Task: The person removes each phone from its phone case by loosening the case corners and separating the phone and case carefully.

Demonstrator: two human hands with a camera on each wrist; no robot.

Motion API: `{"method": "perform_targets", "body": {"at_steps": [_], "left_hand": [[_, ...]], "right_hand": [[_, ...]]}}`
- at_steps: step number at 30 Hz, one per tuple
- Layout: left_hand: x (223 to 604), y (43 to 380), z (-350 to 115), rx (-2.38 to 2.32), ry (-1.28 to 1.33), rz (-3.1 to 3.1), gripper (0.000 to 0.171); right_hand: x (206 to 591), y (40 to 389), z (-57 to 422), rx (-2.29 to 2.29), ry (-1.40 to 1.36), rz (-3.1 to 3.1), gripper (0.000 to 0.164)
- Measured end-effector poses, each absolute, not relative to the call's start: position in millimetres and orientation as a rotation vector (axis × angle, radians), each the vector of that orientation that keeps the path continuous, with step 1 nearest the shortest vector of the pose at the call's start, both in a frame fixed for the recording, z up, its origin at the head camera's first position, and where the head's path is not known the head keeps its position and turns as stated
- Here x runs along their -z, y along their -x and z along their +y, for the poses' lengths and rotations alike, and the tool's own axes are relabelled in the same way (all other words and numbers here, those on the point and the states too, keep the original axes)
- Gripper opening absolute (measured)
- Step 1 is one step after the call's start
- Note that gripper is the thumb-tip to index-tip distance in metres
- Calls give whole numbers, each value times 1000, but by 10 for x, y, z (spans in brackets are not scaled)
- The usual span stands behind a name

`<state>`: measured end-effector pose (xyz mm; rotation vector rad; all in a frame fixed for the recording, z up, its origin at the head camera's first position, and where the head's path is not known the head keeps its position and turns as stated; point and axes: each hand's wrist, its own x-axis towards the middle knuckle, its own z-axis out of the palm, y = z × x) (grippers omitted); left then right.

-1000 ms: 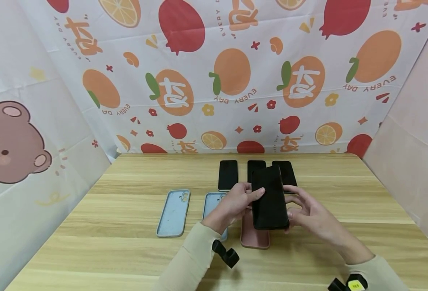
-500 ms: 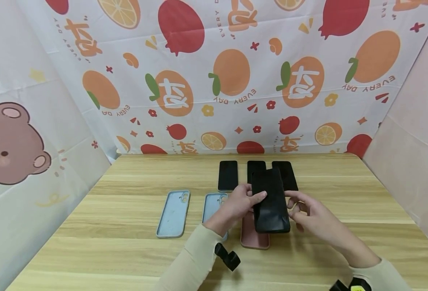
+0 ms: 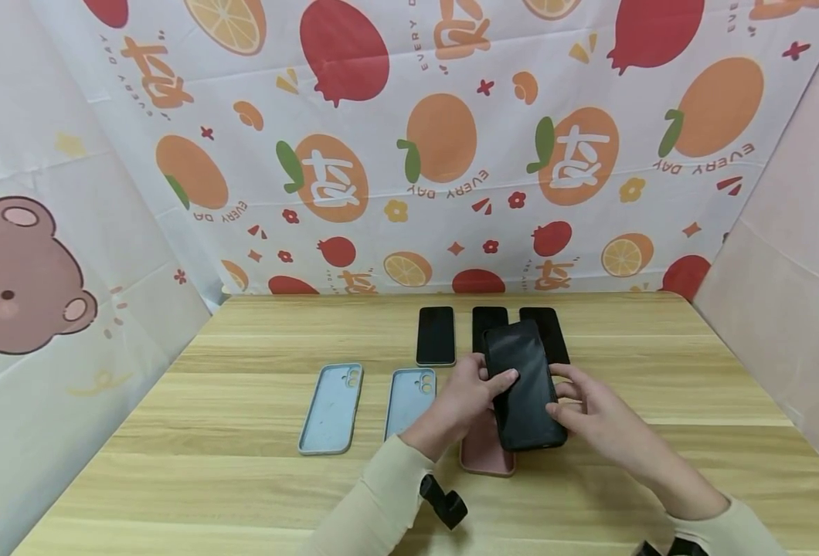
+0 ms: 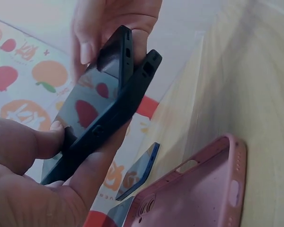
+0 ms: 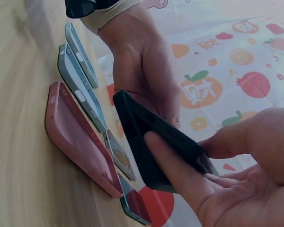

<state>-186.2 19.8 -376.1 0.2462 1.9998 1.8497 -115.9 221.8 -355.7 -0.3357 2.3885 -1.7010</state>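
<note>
My left hand [image 3: 461, 398] grips a black phone [image 3: 524, 398] and its dark phone case together, thumb on the screen side. In the left wrist view the phone [image 4: 116, 64] sits at an angle in the case [image 4: 139, 85], one end standing out of it. My right hand [image 3: 597, 417] pinches the right side near the lower end; its index finger lies along the case [image 5: 142, 118] in the right wrist view. Beneath the held pair, a pink phone case [image 3: 487, 457] lies on the table, hollow side up and partly covered.
Two light blue phone cases, one at far left [image 3: 331, 409] and one beside my left wrist [image 3: 409, 394], lie on the wooden table [image 3: 208, 463]. Behind the hands is a row of black phones: left [image 3: 436, 336], middle [image 3: 489, 318] and right [image 3: 547, 328]. A fruit-print cloth [image 3: 444, 232] hangs behind.
The held phone and case have shifted slightly right and toward me, tilting a little. My right fingers loosened from the side, then the thumb came back onto its edge.
</note>
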Motion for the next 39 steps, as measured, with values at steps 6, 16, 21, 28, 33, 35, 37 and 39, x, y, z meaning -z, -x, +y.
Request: {"method": "perform_targets", "body": {"at_steps": [6, 16, 21, 28, 33, 35, 37, 39], "left_hand": [[3738, 1867, 156, -1835, -313, 1912, 43], [3694, 1829, 108, -1810, -361, 1816, 76], [3664, 1818, 137, -1824, -387, 1824, 66], [3649, 1819, 183, -1839, -385, 1855, 67], [3650, 1807, 195, -1827, -369, 1907, 67], [3658, 1808, 202, -1824, -362, 1915, 67], [3668, 1808, 213, -1815, -358, 1927, 68], [3676, 1802, 226, -1801, -363, 1937, 68]], "right_hand": [[3544, 1183, 2298, 1706, 271, 2375, 67], [3556, 1180, 2469, 1823, 316, 2292, 64], [3563, 1176, 2524, 1846, 322, 2291, 64], [3577, 1167, 2632, 1898, 299, 2247, 65], [3608, 1173, 2733, 1896, 242, 2287, 65], [3623, 1182, 2779, 1923, 242, 2284, 65], [3639, 1195, 2822, 1987, 257, 2235, 66], [3655, 1211, 2863, 2067, 278, 2162, 67]]}}
